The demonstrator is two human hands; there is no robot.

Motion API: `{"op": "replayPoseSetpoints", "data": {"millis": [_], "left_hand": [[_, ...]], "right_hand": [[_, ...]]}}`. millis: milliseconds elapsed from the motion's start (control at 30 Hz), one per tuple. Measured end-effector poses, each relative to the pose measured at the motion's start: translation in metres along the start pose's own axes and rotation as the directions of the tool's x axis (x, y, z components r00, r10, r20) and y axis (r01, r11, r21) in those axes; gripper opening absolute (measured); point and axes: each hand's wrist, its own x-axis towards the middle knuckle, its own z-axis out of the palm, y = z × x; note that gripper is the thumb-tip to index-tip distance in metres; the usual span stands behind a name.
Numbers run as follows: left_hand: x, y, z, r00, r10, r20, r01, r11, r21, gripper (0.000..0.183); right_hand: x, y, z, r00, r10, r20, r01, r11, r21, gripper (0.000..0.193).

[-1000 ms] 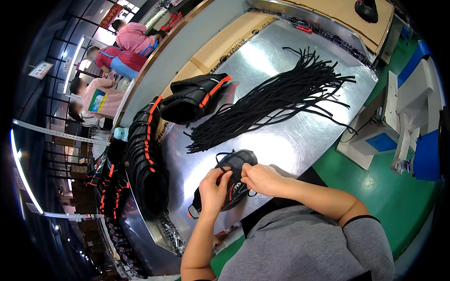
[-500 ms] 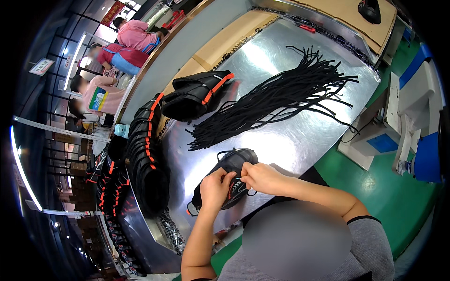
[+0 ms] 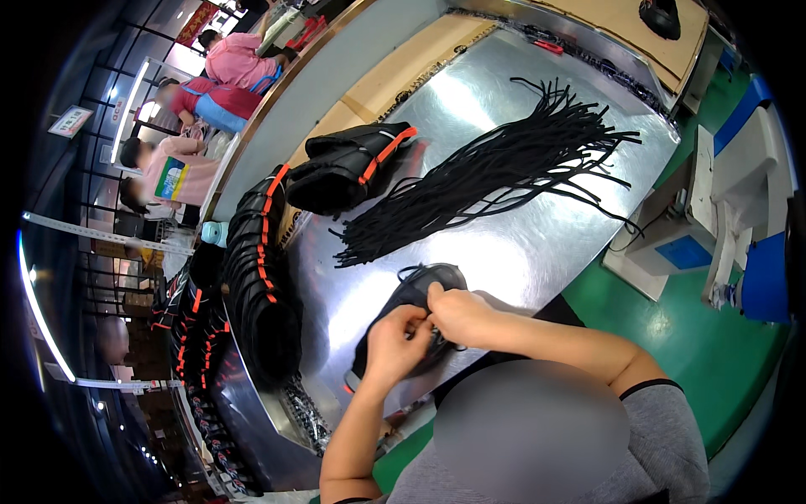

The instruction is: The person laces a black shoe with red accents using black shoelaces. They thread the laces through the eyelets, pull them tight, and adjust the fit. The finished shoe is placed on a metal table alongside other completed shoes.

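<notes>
A black shoe upper (image 3: pixel 435 278) with a small orange accent lies at the table's near edge, partly hidden by my hands. Black shoelace loops stand out at its far end and beside my right wrist. My left hand (image 3: pixel 396 343) is closed in a pinch over the middle of the shoe. Close against it, my right hand (image 3: pixel 462 318) pinches too, fingertips meeting the left ones over the lace holes. Both appear to grip the shoelace, though the fingers hide most of it. Beyond the shoe lies a large bundle of black shoelaces (image 3: pixel 478 181).
A pair of black shoe uppers (image 3: pixel 348 168) with orange strips stands left of the laces. Along the left edge runs a curved row of nested uppers (image 3: pixel 262 277). A white and blue machine (image 3: pixel 709 210) is at the right. Co-workers (image 3: pixel 222 97) sit beyond the partition.
My left hand has moved right and slightly up, meeting my right hand. My right hand has turned and risen a little over the shoe. The shoe is more covered and blurred.
</notes>
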Motion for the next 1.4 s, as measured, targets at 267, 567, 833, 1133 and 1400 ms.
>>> {"op": "replayPoseSetpoints", "data": {"millis": [267,567,833,1133,1400], "left_hand": [[-0.026,0.001,-0.01,0.912,0.407,-0.039,-0.35,0.826,0.441,0.027],[-0.036,-0.011,-0.018,0.593,0.805,-0.031,-0.611,0.474,0.634,0.028],[-0.016,-0.028,-0.034,0.86,0.485,-0.16,-0.375,0.812,0.447,0.018],[-0.018,-0.022,-0.024,0.746,0.641,-0.178,-0.544,0.742,0.392,0.013],[0.011,-0.031,-0.047,0.827,-0.136,0.546,0.383,0.846,-0.37,0.03]], "right_hand": [[-0.025,-0.011,-0.021,0.992,0.01,0.128,-0.008,1.0,-0.019,0.026],[-0.004,0.038,-0.071,0.966,0.072,-0.247,0.07,0.85,0.523,0.033],[-0.016,0.018,-0.062,0.999,0.01,-0.053,0.0,0.981,0.195,0.054],[-0.006,0.022,-0.058,0.974,0.109,-0.2,-0.043,0.95,0.308,0.05],[0.003,0.012,-0.044,0.982,0.064,-0.176,-0.01,0.957,0.291,0.05]]}}
